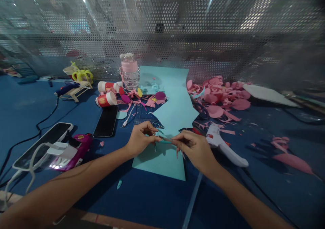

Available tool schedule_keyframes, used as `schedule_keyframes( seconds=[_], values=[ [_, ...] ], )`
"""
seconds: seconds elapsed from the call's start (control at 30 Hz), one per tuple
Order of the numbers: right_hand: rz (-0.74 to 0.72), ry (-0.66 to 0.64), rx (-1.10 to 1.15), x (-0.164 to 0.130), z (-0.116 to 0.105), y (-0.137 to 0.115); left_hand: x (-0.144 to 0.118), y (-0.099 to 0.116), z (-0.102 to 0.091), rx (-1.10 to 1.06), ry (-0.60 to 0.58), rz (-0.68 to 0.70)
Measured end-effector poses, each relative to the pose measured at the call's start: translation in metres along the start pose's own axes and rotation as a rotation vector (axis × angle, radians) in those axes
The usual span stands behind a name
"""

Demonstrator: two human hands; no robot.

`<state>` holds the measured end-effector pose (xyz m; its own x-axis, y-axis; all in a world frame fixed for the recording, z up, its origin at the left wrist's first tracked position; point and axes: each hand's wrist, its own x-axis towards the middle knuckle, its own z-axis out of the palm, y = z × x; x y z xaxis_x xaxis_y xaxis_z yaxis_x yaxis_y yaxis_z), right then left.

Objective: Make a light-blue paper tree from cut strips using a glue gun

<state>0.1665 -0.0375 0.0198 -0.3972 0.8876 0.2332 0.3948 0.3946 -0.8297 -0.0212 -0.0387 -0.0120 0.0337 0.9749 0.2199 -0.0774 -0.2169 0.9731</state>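
Head view: both hands, left hand point(141, 139) and right hand point(194, 147), pinch a teal paper scrap point(165, 141) above the teal sheet's point(162, 161) near edge.

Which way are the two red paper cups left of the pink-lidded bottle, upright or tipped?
Tipped. Both red paper cups lie on their sides on the blue table, beside the bottle.

Craft workstation. Blue table point(25, 107) backed by a perforated metal screen point(177, 25). Pink paper cut-outs point(220, 98) heaped at upper right of centre; light blue paper sheet point(172, 110) at centre; white glue gun point(223, 146) right of centre; paper scraps point(144, 102) scattered.
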Motion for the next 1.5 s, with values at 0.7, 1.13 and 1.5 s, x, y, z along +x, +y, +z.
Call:
schedule_keyframes(
  seconds=[0.7,1.13,1.5],
  values=[
    [0.149,-0.009,0.193,0.000,0.001,0.003,-0.001,0.003,0.001,0.109,0.006,0.007],
    [0.512,-0.129,0.820,0.002,0.003,-0.015,0.002,0.007,-0.010,0.661,0.261,0.645],
    [0.511,-0.215,0.825,0.002,0.016,-0.010,0.001,0.008,-0.009,0.776,0.074,0.811]
  ],
)
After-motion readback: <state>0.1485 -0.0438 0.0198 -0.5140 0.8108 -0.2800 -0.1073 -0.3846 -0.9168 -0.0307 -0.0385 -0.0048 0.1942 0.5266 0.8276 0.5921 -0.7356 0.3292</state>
